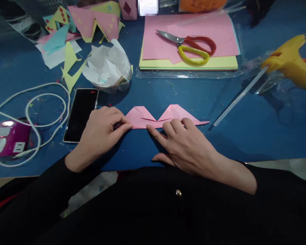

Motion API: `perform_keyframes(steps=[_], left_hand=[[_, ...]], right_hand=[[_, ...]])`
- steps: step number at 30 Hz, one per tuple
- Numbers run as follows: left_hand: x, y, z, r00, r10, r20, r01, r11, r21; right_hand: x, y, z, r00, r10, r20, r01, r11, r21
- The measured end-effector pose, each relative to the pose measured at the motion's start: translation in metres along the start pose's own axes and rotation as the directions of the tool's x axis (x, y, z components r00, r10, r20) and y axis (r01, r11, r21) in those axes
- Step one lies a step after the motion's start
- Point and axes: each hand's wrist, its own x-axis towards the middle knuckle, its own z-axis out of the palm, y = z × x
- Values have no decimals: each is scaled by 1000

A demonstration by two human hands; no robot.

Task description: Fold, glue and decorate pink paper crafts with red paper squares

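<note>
A folded pink paper [153, 124] with two peaks lies flat on the blue table in front of me. Its left end is pinched between the thumb and index finger of my left hand [102, 127]. My right hand [185, 143] rests over the paper's lower edge, right of the middle. There the index fingertip presses on the fold, the thumb is spread away on the table, and the other fingers lie bent on the paper. The narrow right tip of the paper sticks out beyond my right hand.
Scissors [180, 41] lie on stacked coloured sheets [153, 63]. A yellow glue gun [283, 61] with a long glue stick [241, 97] is at right. At left are a phone [79, 112], white cable [66, 102], purple socket block [20, 139], scrap-filled cup [108, 68] and paper cutouts [99, 20].
</note>
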Motion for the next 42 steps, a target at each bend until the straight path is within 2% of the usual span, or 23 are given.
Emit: perform_keyframes(steps=[12,19,24,28,30,32,34,36,39,42], left_hand=[[-6,-16,-5,998,51,43,-55,995,86],[-13,-26,-6,996,70,61,-80,980,181],[-17,-25,-8,998,48,27,-53,965,258],[-23,-16,-16,1000,2,13,-7,932,363],[-29,-7,-17,996,-38,-84,71,893,445],[-37,7,-12,968,2,-253,120,875,469],[-46,23,-1,934,198,-296,-60,907,416],[-52,37,13,918,309,-250,-209,911,356],[-57,51,31,923,345,-171,-271,897,349],[-58,53,36,932,325,-160,-251,899,359]], right_hand=[[12,-3,-3,997,-32,67,34,999,-34],[18,-5,-7,993,-37,116,51,992,-115],[18,-5,-7,992,-34,118,48,991,-122],[19,-4,-7,992,-33,123,48,991,-121],[18,-4,-7,992,-32,124,48,991,-125],[18,-4,-8,992,-36,124,51,991,-124],[17,-4,-8,992,-40,123,54,992,-116],[17,-4,-8,992,-36,122,49,993,-106],[16,-5,-9,992,-25,123,38,994,-101],[15,-5,-9,993,-26,118,39,994,-105]])
